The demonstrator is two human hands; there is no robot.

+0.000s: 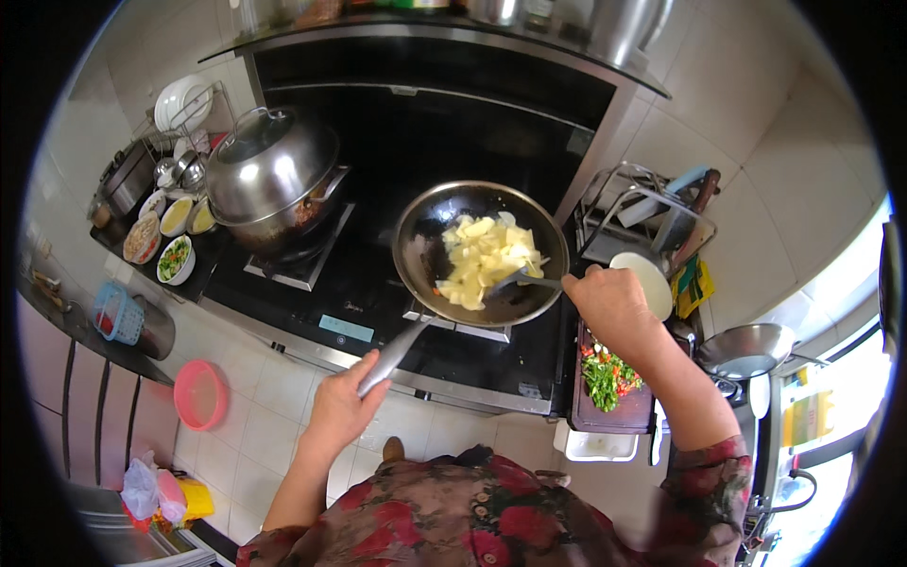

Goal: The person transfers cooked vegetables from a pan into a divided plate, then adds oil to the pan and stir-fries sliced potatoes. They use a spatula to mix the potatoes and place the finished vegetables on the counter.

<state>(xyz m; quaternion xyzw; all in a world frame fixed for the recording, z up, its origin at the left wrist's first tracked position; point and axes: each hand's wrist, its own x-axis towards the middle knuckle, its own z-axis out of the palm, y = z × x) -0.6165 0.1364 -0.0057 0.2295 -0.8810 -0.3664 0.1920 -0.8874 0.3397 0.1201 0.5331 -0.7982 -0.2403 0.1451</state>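
Note:
A wok [418, 255] sits over the right burner of the black gas stove, holding a heap of pale yellow slices [489, 248], perhaps potato. My left hand [347, 400] is closed around the wok's metal handle [393, 358]. In my right hand [609, 305] is the handle of a dark spatula [514, 278], whose blade rests among the slices at their lower right side. Chopped green and red peppers [606, 379] lie on a brown cutting board [595, 417] below my right forearm. A white bowl [645, 276] stands just beyond my right hand, partly hidden by it.
A lidded steel wok [273, 170] occupies the left burner. Left of it are several bowls of ingredients, including chopped vegetables [176, 260]. A knife rack [645, 212] stands right of the stove, near an empty steel pan [744, 351]. A pink basin [201, 394] is on the floor.

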